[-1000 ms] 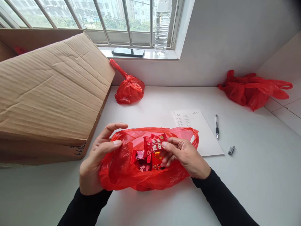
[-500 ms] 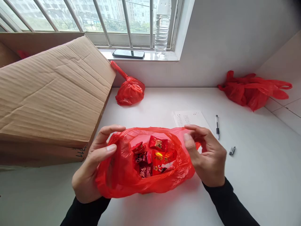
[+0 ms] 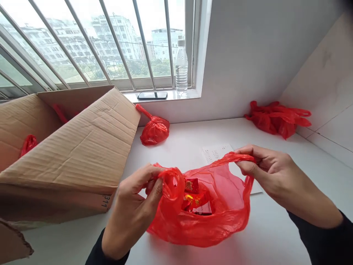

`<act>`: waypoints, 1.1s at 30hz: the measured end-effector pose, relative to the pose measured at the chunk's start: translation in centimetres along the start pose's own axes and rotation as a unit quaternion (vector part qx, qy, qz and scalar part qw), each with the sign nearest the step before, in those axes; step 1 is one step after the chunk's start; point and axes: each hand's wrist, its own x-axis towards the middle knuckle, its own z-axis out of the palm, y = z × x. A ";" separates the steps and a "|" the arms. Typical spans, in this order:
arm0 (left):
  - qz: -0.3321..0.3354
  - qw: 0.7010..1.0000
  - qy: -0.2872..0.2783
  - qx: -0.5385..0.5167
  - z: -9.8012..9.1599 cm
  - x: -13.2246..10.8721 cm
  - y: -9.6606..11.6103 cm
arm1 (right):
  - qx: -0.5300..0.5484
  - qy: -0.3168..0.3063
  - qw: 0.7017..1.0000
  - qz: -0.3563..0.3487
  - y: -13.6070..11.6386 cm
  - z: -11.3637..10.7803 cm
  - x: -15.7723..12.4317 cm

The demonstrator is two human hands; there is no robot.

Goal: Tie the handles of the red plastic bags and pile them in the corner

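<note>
A thin red plastic bag (image 3: 204, 228) is spread between my two hands above the white table, its mouth facing up. Inside lie several wrapped candies (image 3: 191, 186) in red and dark red packets with gold print. My left hand (image 3: 135, 202) pinches the bag's left handle, which is bunched between thumb and fingers. The right handle is stretched up and out by my right hand (image 3: 264, 165), its thumb and fingers closed on the plastic. The bag hides the candies at the bottom.
At left stands an open cardboard box (image 3: 91, 140) with red bags inside. A tied red bag (image 3: 154, 130) sits by the wall; more red bags (image 3: 275, 117) lie in the right corner. Paper (image 3: 215, 152) lies behind my bag. A phone (image 3: 152, 95) and water bottle (image 3: 181, 70) are on the sill.
Both hands have gone from spreading the bag's rim to gripping its handles. My right hand has moved right and pulled its handle outward. The view has tilted up, showing more window.
</note>
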 end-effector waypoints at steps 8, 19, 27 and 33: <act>0.062 0.995 0.023 -0.077 1.4 5.3 5.2 | 0.077 0.007 0.991 -0.107 -7.9 -0.5 2.4; -0.166 0.949 -0.149 -0.222 4.4 5.6 3.0 | 0.063 -0.136 0.974 -0.172 -6.3 2.7 3.5; -0.128 0.936 -0.253 -0.210 4.0 6.1 4.4 | 0.058 0.000 0.985 -0.164 -6.3 2.1 3.8; -0.114 0.952 -0.215 -0.184 4.4 6.1 3.5 | 0.008 0.145 0.980 -0.137 -5.9 0.2 3.7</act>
